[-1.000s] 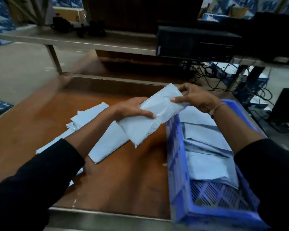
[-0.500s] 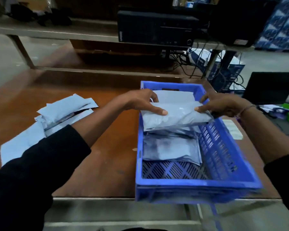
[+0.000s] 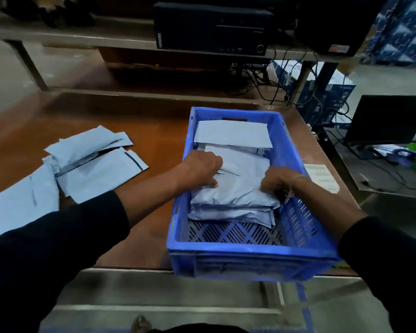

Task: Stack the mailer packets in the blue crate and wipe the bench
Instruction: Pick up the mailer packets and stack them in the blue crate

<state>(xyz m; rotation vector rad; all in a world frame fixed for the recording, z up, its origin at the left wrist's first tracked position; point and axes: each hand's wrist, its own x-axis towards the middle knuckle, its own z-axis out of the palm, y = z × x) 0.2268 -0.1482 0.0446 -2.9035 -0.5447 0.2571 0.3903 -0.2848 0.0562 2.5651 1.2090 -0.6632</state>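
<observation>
- Head view: a brown wooden counter (image 3: 87,111) with a metal front edge stands in a dim workroom. Behind it a long shelf (image 3: 82,39) carries a black computer case (image 3: 211,27), with cables hanging below. A dark monitor (image 3: 387,118) sits on a side table at right.
- One blue crate (image 3: 250,258) rests at the counter's near right edge. Inside it lies a stack of pale mailer packets (image 3: 233,212), exact count unclear, with one flat packet (image 3: 231,132) against the far wall.
- A loose pile of mailer packets (image 3: 82,169), roughly five, lies on the counter well left of the crate. One paper slip (image 3: 322,176) lies just right of the crate.
- Two hands are in the crate. The left hand (image 3: 199,170) has its grip curled onto the top packet (image 3: 240,181) at its left side. The right hand (image 3: 277,181) grasps the same packet at its right edge, fingers bent over it. The packet lies on the stack between the two hands.
</observation>
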